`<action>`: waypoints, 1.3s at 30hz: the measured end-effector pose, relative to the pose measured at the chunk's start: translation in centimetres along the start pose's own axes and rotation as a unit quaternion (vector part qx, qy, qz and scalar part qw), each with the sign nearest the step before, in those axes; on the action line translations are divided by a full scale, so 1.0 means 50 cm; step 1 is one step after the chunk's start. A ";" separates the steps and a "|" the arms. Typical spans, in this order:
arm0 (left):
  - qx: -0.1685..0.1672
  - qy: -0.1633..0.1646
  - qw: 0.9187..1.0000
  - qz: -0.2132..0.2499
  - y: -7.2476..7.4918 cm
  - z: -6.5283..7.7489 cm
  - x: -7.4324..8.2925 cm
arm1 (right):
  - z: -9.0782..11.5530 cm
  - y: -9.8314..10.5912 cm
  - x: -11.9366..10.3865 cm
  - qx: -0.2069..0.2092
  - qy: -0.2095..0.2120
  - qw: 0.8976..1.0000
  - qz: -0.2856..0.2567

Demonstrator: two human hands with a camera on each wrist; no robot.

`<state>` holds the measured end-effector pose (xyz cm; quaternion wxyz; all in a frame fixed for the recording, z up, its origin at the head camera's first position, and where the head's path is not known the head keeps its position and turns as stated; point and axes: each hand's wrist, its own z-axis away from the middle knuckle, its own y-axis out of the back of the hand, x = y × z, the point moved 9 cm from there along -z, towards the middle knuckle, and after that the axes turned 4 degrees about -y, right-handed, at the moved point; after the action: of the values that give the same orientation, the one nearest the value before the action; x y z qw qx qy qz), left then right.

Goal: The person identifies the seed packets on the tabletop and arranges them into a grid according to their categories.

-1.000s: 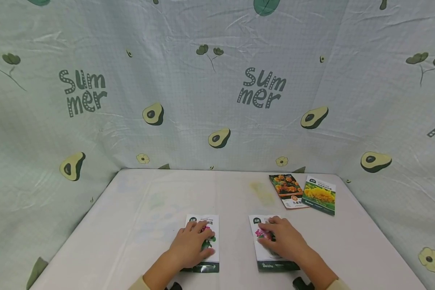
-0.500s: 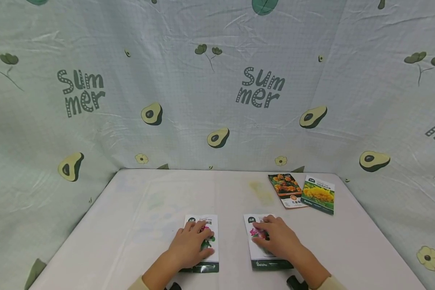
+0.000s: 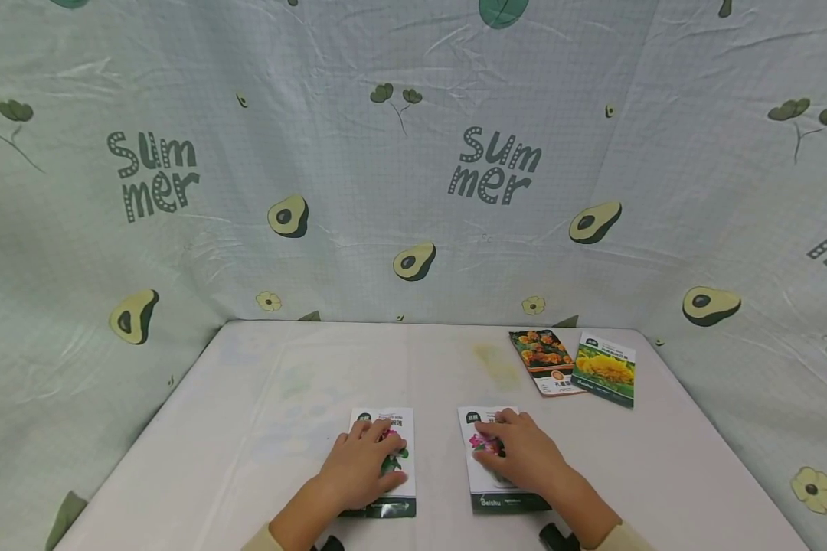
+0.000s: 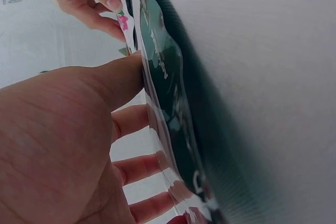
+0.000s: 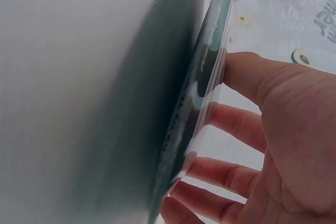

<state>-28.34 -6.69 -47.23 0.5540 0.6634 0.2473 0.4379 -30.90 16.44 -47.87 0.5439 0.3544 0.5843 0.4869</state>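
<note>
Two white seed packets with pink flowers and dark green bottom bands lie flat, side by side, on the table in the head view. On the left packet [image 3: 404, 461] my left hand [image 3: 360, 467] rests with fingers spread. My right hand [image 3: 527, 459] presses its fingertips and thumb on the right packet [image 3: 481, 478], covering its right part. In the left wrist view, extended fingers and thumb of the left hand [image 4: 58, 145] touch the packet's face [image 4: 163, 56]. The right wrist view shows the right hand [image 5: 299, 119] likewise against its packet [image 5: 202, 72].
At the back right of the white table [image 3: 303, 383] lie an orange-flower packet [image 3: 544, 360] and a yellow-flower packet [image 3: 606, 371], the second overlapping the first. A printed avocado curtain [image 3: 358, 168] rises behind the table and along both sides.
My right hand has slid its seed packet leftward across the table, closer to the left packet. The left hand and its packet have stayed in place.
</note>
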 end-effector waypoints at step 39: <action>-0.001 0.009 1.000 -0.015 -0.001 -0.005 0.001 | -0.008 -0.007 -0.055 0.018 0.018 1.000 0.015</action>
<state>-28.51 -6.54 -47.27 0.5588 0.6553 0.2621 0.4354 -30.83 13.67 -47.46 0.5199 0.3638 0.5971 0.4907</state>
